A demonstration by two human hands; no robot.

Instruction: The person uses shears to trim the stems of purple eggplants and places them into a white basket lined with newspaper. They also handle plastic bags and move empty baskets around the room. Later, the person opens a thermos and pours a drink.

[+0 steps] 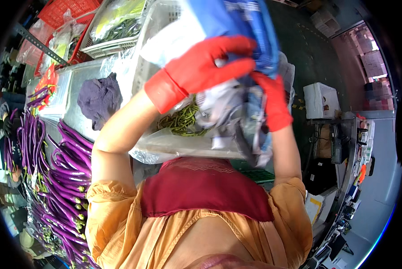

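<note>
Both my hands wear red gloves. My left hand [209,64] reaches across a white crate [142,50], its fingers and thumb closed on a blue and white plastic bag [232,18]. On the bag's right side, my right hand [271,101] grips its lower edge, with the fingertips partly hidden. A blurred grey and white bundle [231,111], perhaps cloth, hangs below the hands; what joins it to the bag I cannot tell. Thin green beans [184,117] lie under it in the crate, on clear plastic lining [184,146].
A dark purple cloth [100,99] lies crumpled on the metal table [75,79]. Long purple eggplants [68,175] cover the left side. Red crates [68,10] and a white crate of bagged greens [117,32] stand behind. A foam box [321,101] is at right. Another person [2,134] stands far left.
</note>
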